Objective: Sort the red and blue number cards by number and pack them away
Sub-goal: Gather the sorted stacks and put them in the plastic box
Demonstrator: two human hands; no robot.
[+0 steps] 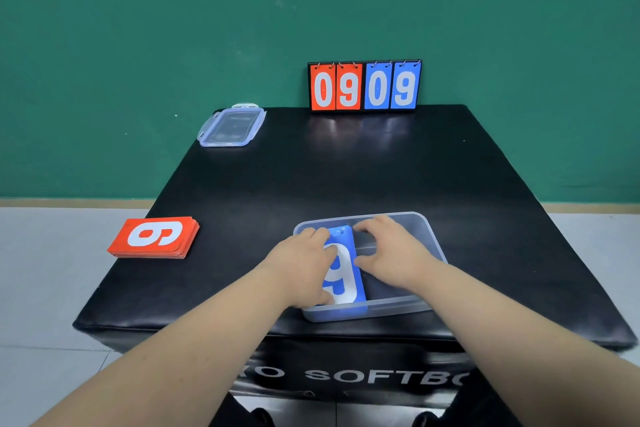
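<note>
Fingers (319, 236) of L hand (301, 263) and R hand (391, 253) grip long edges of blue card stack (344, 276), top card 9, inside clear box (427, 236) near front of black surface (311, 177); red card stack (154, 236) at left, well apart; lid (230, 126) far-left corner

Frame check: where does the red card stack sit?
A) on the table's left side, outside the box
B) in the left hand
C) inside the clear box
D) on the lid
A: the red card stack lies on the table at left, apart from the clear box, where the left hand and right hand hold the blue cards.
</note>
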